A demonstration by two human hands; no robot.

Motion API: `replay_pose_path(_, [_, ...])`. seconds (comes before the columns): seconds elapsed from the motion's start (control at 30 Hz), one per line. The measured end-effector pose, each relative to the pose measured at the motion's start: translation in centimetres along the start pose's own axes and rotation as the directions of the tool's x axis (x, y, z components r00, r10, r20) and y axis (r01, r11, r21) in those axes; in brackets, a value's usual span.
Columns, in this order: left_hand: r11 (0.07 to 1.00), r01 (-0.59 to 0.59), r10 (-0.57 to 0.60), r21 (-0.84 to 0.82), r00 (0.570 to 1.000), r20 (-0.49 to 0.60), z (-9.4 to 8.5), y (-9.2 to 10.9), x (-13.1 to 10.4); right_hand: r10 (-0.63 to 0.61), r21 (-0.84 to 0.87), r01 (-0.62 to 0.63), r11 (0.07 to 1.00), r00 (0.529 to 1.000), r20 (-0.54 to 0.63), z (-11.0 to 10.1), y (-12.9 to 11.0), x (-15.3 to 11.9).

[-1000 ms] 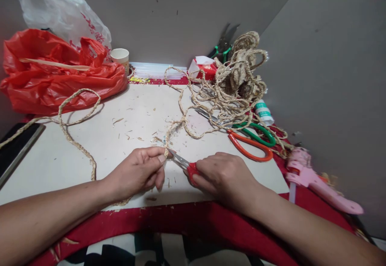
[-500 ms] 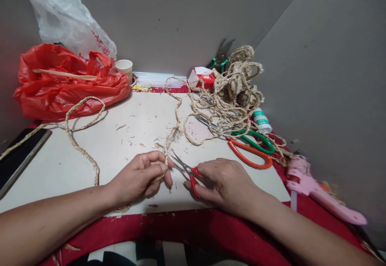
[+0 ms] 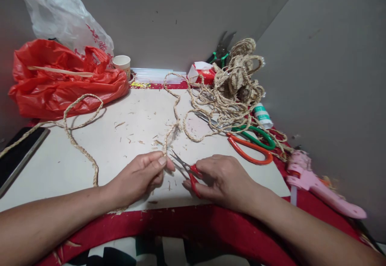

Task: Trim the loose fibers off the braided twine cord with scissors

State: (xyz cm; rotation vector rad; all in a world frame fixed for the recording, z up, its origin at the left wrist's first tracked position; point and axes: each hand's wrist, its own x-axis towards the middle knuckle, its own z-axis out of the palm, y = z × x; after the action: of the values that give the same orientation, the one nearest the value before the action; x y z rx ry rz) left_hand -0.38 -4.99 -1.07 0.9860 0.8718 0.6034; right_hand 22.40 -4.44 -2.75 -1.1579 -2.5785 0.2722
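Note:
My left hand (image 3: 147,173) pinches a braided straw rope (image 3: 175,111) between thumb and forefinger, over the front part of the white board (image 3: 126,189). From that pinch the rope runs away from me and loops toward the pile at the back right. My right hand (image 3: 224,181) is closed on small scissors (image 3: 193,177) with red handles. Their blades are slightly apart and point up-left, close to the rope but not around it. Another length of braid (image 3: 80,147) curves over the board left of my left hand; its lower end goes behind my forearm.
Coiled rope (image 3: 238,81) lies at the back right beside large orange-and-green-handled scissors (image 3: 250,149). A pink glue gun (image 3: 322,193) rests at right. A red plastic bag (image 3: 69,85), a paper cup (image 3: 122,62) and a phone (image 3: 21,157) are on the left. Clear sticks (image 3: 157,75) lie behind.
The fingers of my left hand have drawn in around the rope, and the bit of braid that showed below them is now hidden. The scissors stay nearly in place. The view has shifted slightly.

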Motion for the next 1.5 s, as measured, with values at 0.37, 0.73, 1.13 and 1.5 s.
replay_pose_path(0.37, [0.997, 0.076, -0.076, -0.004, 0.996, 0.038, -0.33, -0.48, 0.34, -0.067, -0.121, 0.058, 0.991, 0.995, -0.070, 0.26, -0.34, 0.07])
replay_pose_path(0.73, [0.994, 0.106, -0.106, -0.001, 0.994, -0.018, -0.20, 0.16, 0.29, -0.156, -0.195, 0.146, 0.970, 0.987, -0.039, -0.19, 0.05, -0.35])
replay_pose_path(1.13, [0.987, 0.155, -0.155, 0.028, 0.988, 0.008, -0.36, 0.03, 0.26, -0.136, -0.169, 0.132, 0.977, 0.991, -0.016, 0.00, -0.13, -0.33])
replay_pose_path(1.5, [0.994, 0.105, -0.105, 0.032, 0.994, -0.009, -0.02, 0.44, 0.08, -0.204, -0.157, 0.198, 0.967, 0.979, -0.019, -0.33, -0.19, -0.49])
